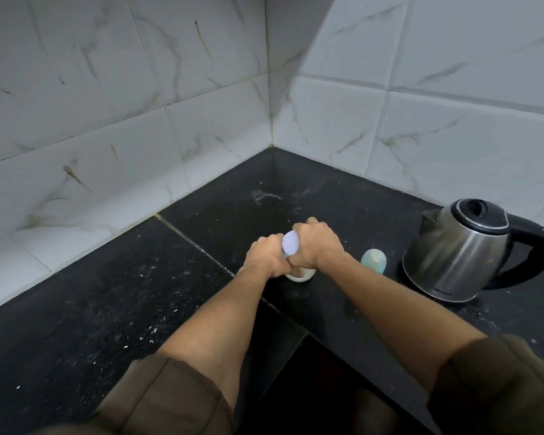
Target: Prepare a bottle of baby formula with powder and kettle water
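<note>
Together, the fingers of both hands curl tight around one small container on a black stone counter, none of them spread. The left hand (266, 257) wraps the pale body low down, apparently to keep it from turning or sliding, while the right hand (316, 246) closes over the upper part beside a lilac lid (290, 243), a grip that reads as twisting the top on or off. Whether this container (299, 274) is the feeding bottle or the powder tub cannot be told, since only its cream base and the lid show between the knuckles; its base rests on the counter (107, 309), near the inner edge.

Just beside the right wrist stands a small pale-green cap or bottle piece (373, 261), upright and apart from the hands, seemingly parked within reach. Farther right, well clear of the work, a steel kettle (462, 252) with a black lid and handle sits with its lid shut, spout turned toward the hands, handy for pouring. White specks dot the counter around them, likely spilled powder. Marbled wall tiles (170, 89) close off the corner behind.
</note>
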